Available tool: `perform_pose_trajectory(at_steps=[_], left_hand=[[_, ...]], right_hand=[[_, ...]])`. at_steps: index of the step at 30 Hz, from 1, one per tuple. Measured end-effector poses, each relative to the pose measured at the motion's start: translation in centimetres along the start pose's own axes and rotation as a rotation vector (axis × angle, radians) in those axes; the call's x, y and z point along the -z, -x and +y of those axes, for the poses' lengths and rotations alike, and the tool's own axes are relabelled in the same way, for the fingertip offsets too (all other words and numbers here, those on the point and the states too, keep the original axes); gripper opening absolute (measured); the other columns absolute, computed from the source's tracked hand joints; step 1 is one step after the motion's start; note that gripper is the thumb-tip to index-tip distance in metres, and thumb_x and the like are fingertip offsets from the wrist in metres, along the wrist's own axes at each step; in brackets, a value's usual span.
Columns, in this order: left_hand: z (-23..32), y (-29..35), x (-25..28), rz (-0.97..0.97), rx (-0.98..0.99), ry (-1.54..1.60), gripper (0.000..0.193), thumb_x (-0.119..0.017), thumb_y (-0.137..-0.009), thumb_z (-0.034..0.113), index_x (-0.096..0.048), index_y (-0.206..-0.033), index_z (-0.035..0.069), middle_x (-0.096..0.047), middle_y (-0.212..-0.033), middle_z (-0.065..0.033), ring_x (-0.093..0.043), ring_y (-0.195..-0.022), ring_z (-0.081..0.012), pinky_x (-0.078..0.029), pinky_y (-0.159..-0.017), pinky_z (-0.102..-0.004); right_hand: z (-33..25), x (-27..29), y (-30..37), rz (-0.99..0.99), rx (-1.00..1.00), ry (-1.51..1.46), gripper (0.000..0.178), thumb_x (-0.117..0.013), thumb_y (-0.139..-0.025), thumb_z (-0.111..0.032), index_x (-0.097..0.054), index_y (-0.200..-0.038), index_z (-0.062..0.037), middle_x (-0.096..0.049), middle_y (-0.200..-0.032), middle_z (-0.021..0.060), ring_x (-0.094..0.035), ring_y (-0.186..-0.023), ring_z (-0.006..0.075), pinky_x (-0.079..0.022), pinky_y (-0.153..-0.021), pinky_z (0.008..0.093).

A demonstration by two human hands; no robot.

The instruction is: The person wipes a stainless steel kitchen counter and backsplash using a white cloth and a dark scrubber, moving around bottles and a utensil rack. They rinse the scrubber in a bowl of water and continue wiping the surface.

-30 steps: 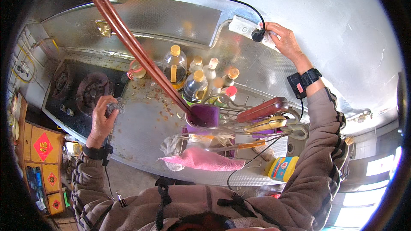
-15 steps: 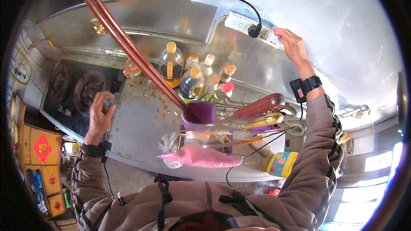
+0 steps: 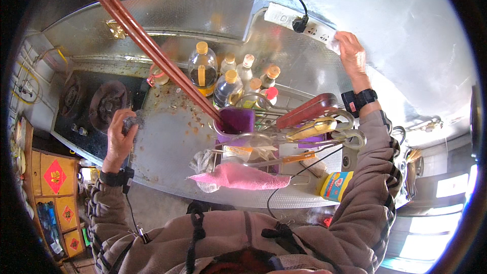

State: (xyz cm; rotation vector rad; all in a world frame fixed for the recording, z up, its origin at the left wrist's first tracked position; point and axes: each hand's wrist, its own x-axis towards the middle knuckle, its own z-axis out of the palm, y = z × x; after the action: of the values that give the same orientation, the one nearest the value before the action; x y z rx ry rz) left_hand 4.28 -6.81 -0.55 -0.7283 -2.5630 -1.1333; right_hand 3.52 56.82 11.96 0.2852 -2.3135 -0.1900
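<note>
My right hand (image 3: 352,55) is raised to the wall at the right end of a white power strip (image 3: 315,30). Its fingers are closed on a small white cloth (image 3: 333,45) that touches the strip's end; the cloth is partly hidden. A black plug (image 3: 300,23) with a black cord sits in the strip. My left hand (image 3: 119,139) hovers over the counter (image 3: 161,142) beside the stove (image 3: 101,104). Its fingers are curled round a crumpled grey wad (image 3: 133,123) that looks like steel wool.
A rack holds a purple container (image 3: 237,121) with long red-brown chopsticks (image 3: 152,45), a knife with a brown handle (image 3: 307,110) and scissors (image 3: 350,137). A pink cloth (image 3: 241,176) hangs on its front. Several bottles (image 3: 228,89) stand behind. A yellow tub (image 3: 336,186) is near my right arm.
My right hand has slid a little right and down along the power strip toward its end. The left hand still holds the grey wad; the whole view has shifted slightly.
</note>
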Motion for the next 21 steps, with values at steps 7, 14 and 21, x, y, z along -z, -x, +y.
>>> perform_pose_trajectory(at_steps=[7,14,21], left_hand=[[0.3,0.4,-0.1,0.036,0.053,-0.03,0.026,-0.064,-0.075,-0.004,-0.06,-0.1,0.002,-0.059,-0.105,-0.0117,-0.058,-0.103,-0.0283,-0.044,-0.093,-0.0346],[0.8,1.2,-1.0,-0.063,0.032,0.003,0.027,-0.064,-0.075,-0.004,-0.059,-0.101,0.002,-0.059,-0.106,-0.0115,-0.058,-0.102,-0.0281,-0.044,-0.093,-0.0354],[-0.2,1.5,-0.2,0.018,0.063,-0.002,0.025,-0.061,-0.075,-0.005,-0.058,-0.099,0.002,-0.057,-0.106,-0.0089,-0.057,-0.103,-0.0233,-0.041,-0.095,-0.033]], right_hand=[[-2.4,-0.5,0.0,0.061,0.153,0.009,0.026,-0.059,-0.074,0.004,-0.064,-0.096,-0.0082,-0.062,-0.106,0.005,-0.061,-0.099,0.0253,-0.055,-0.08,0.0359],[-2.7,-2.2,0.0,0.015,0.25,0.07,0.026,-0.06,-0.07,0.006,-0.06,-0.092,-0.0087,-0.058,-0.095,0.0044,-0.059,-0.093,0.0251,-0.054,-0.077,0.0355],[-3.7,-2.5,-1.7,0.062,0.26,-0.005,0.025,-0.059,-0.069,0.006,-0.06,-0.089,-0.0093,-0.058,-0.094,0.0036,-0.059,-0.091,0.024,-0.054,-0.073,0.0351]])
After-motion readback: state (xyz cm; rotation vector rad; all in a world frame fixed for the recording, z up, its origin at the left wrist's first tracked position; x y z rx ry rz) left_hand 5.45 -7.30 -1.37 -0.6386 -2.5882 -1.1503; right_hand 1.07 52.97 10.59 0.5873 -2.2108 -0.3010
